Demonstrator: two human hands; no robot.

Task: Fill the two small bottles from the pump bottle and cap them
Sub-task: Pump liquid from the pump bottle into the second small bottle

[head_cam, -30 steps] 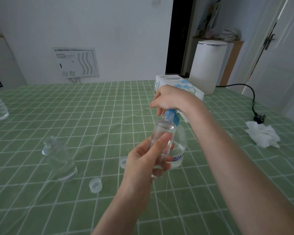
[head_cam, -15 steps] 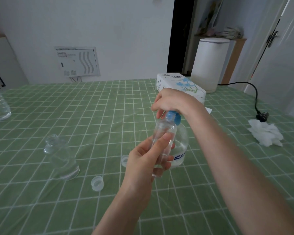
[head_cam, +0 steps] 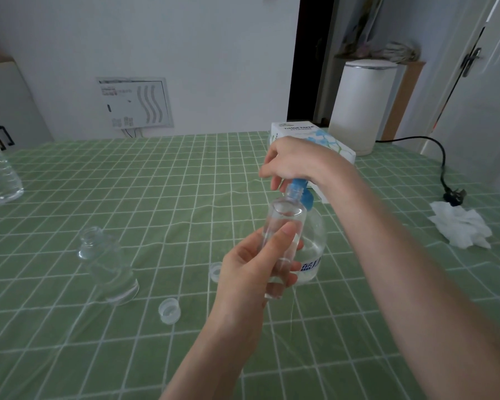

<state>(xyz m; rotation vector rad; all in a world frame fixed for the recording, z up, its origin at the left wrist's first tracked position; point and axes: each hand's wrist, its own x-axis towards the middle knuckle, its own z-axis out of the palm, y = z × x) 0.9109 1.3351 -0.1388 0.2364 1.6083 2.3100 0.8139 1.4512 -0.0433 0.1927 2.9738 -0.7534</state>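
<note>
1. The pump bottle (head_cam: 311,246) stands on the worktop (head_cam: 156,180), unmoved.
2. The right hand (head_cam: 295,160), its grip curled over the blue pump top (head_cam: 299,189), has risen a little: another push looks due.
3. The left hand (head_cam: 250,274) still wraps its grip round 1 small bottle (head_cam: 285,223) at the spout.
4. The other small bottle (head_cam: 107,264) and 2 caps (head_cam: 169,310) wait.

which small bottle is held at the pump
The small bottle in the left hand, lifted with its mouth at the blue pump; the other bottle stands untouched on the table.

Green table (head_cam: 98,183), pump bottle (head_cam: 313,241), tissue box (head_cam: 289,131)
</note>
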